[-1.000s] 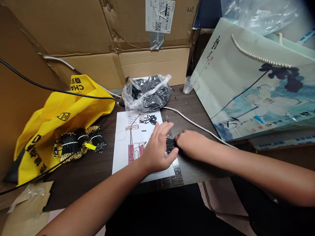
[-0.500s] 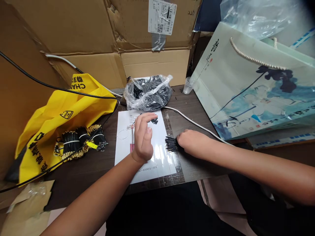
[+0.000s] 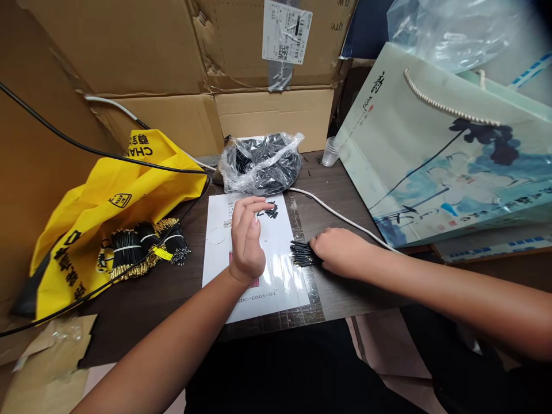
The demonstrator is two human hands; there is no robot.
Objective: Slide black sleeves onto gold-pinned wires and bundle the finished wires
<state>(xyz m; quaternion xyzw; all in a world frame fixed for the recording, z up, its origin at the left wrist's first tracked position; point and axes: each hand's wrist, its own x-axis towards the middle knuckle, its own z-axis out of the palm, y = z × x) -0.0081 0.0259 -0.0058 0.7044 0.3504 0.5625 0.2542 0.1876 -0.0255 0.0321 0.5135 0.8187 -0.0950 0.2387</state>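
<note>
- My left hand [image 3: 248, 244] is up on its side, with its fingers long and close together and bent a little. The thumb sits near them. I see nothing in its grip.
- My right hand [image 3: 338, 252] is curled up tight, with its fingers around one end of a bunch of thin black sticks [image 3: 303, 253]. I cannot see its fingertips.
- The bunch pokes out from my right hand toward my left hand. It lies flat, near the side of the white paper [image 3: 282, 279].
- The paper is under my left hand. I cannot tell if the hand touches it.
- Some tiny black bits [image 3: 271, 210] lie on the paper, just past my left fingertips.
- Farther ahead of my left hand sits a clear plastic bag [image 3: 264, 167] full of small black pieces.
- A white cord [image 3: 340, 215] runs over the brown table [image 3: 353, 299], ahead of my right hand.
- A clear cup [image 3: 330, 152] is past that cord. A big pale gift bag [image 3: 414, 135] leans to the right of it.
- Well to the left of my left hand, tied black bundles with gold tips [image 3: 126, 247] lie on a yellow bag [image 3: 107, 192].
</note>
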